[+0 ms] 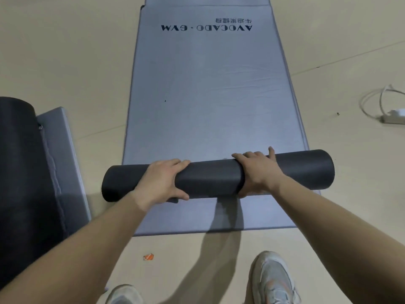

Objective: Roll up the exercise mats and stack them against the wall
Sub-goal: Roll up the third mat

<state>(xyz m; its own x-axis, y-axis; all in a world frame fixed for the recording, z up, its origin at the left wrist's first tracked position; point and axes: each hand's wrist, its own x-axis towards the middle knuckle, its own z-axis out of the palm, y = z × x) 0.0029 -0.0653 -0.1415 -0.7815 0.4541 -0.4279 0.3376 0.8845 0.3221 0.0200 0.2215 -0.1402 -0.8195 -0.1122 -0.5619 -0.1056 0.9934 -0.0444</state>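
A dark grey rolled mat [210,175] lies crosswise on the near end of a long blue-grey padded mat [208,95] printed with "AVOCADO GYM". My left hand [161,181] wraps over the roll left of its middle, thumb underneath at the front. My right hand [256,172] grips the roll right of its middle, fingers over the top. The roll's two ends stick out past both sides of the padded mat.
At the left edge lies another dark mat [19,172] over a second blue-grey pad [65,154]. A white power strip with cable [392,116] sits on the beige floor at right. My two shoes [274,279] and an orange scrap [148,257] are near the bottom.
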